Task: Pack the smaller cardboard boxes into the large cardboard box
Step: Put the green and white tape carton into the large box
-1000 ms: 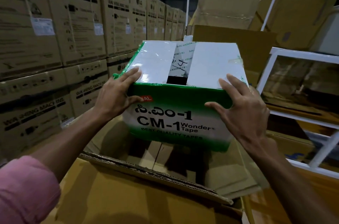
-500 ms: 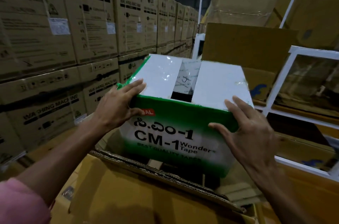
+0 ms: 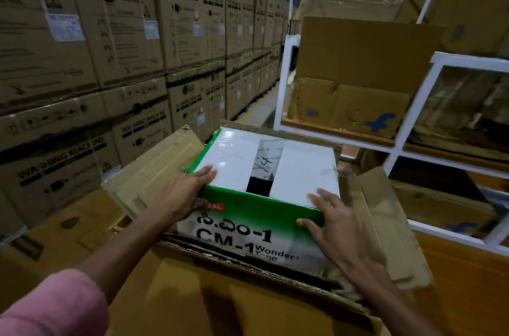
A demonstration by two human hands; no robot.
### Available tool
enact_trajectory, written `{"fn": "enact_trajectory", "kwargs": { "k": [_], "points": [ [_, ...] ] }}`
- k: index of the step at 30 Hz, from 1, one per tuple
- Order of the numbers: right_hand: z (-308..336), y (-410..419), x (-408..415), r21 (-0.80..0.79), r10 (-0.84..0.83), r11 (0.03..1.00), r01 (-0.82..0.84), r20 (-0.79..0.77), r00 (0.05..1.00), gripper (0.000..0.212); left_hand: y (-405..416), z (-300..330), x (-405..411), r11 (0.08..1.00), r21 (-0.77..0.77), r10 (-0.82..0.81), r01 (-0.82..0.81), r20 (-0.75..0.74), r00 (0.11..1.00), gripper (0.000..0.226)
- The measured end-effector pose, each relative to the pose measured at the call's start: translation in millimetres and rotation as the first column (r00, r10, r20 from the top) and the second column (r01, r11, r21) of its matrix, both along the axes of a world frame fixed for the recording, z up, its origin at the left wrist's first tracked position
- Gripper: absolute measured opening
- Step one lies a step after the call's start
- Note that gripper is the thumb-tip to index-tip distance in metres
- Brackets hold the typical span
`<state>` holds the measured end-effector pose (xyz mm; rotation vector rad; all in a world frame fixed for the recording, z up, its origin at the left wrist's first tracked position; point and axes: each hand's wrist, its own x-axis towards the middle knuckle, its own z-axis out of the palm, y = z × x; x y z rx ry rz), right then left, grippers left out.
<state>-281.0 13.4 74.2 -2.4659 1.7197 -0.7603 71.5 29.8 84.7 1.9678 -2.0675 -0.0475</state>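
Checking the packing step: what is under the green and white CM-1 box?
The CM-1 box sits partly inside the large cardboard box, whose near wall hides its lower part. Whatever lies underneath is covered.

**White rack, stacked floor**

A white metal shelf rack (image 3: 391,152) carries flattened and folded brown cartons (image 3: 355,99) (one shows a blue logo). Along the aisle floor (image 3: 261,107), washing-machine cartons (image 3: 115,32) stand stacked in long rows.
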Motion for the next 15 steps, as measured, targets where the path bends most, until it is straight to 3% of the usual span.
{"fn": "enact_trajectory", "kwargs": {
  "k": [2,6,11,13,15],
  "points": [
    [-2.3,-0.7,-6.7,0.081,-0.017,0.997,0.021,-0.049,0.999,0.065,-18.2,-6.6,-1.4,0.995,0.092,-0.028,0.029,-0.016,0.999,0.093],
    [-5.1,0.4,-6.8,0.149,0.020,0.989,0.005,-0.170,0.985,0.063,-32.7,-7.7,-14.5,0.966,0.257,-0.043,-0.006,0.186,0.982,0.078],
    [12.4,-6.0,3.1,0.119,-0.003,0.992,0.039,-0.288,0.958,0.066,-24.4,-15.2,-11.3,0.942,0.325,0.029,-0.083,0.170,0.985,0.131],
    [18.2,-13.5,12.9,0.117,0.000,0.992,0.041,-0.331,0.944,0.075,-23.1,-16.2,-15.8,0.938,0.325,0.075,-0.121,0.151,0.986,0.130],
    [21.8,-23.1,28.2,0.150,0.096,0.987,-0.056,-0.272,0.958,0.080,-23.8,-14.9,-19.7,0.936,0.319,0.115,-0.150,0.127,0.985,0.127]
  ]
}}
